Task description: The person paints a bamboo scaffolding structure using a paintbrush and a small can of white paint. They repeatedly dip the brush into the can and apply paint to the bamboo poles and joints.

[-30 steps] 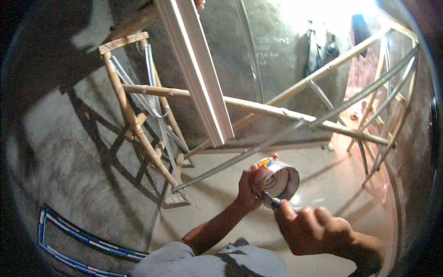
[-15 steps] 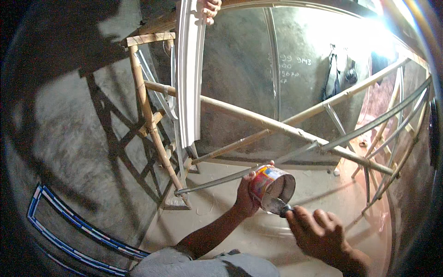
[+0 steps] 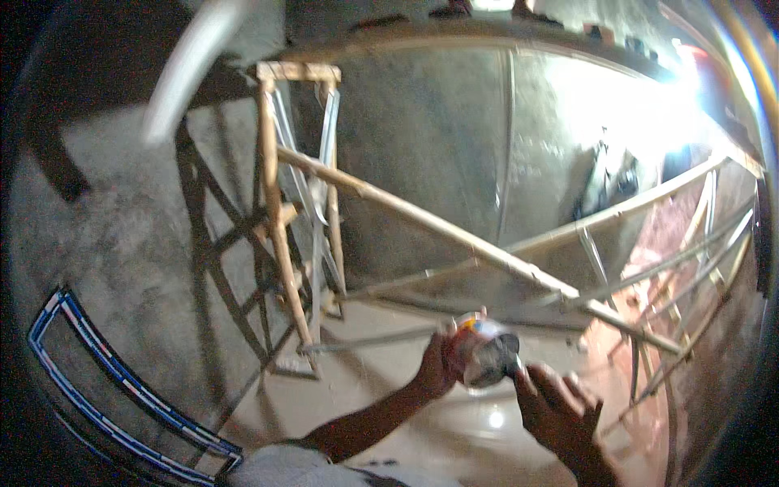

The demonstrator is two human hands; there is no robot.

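So from up here I've got my left hand (image 3: 434, 367) wrapped around a small tin can (image 3: 484, 355), fingers closed on its side, and it's sitting just left of my right hand (image 3: 560, 406), basically between the two. The can is tipped so its open mouth faces toward my right hand, long axis running roughly left to right and a bit toward me. My right hand is right at the rim, fingers curled in, and there's something dark at the mouth of the can that could be a brush or a tool, but the frame's too blurry, so I can't tell if that hand actually has hold of anything. Left hand is clearly the one carrying the can; right is the closer one to its opening. The label on the can wraps its side and looks orange and red with a bit of white and blue, on the part nearest my left thumb, no way to make out more than colours. Beyond both hands there's a bamboo frame (image 3: 454, 235) of poles crossing, one long pole slanting down from upper left to right past the can. Well off to the left of my left arm a blue and white striped frame (image 3: 114, 381) lies on the concrete floor (image 3: 105, 260).
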